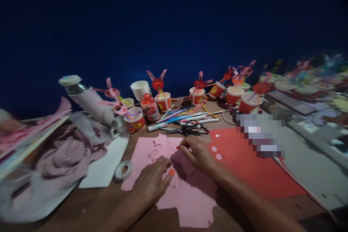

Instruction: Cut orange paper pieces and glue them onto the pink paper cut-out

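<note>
Pink paper (195,204) lies mid-table (92,206), well apart from the far edge. The left hand (153,179) and right hand (199,154) are positioned over it, fingers bent; whether they clamp anything cannot be determined.

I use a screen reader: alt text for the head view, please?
A left hand and right hand are over cut pink paper on a table, something orange at the left thumb. Beside it is red paper; behind, scissors, markers and cups with long-eared paper figures.
</note>
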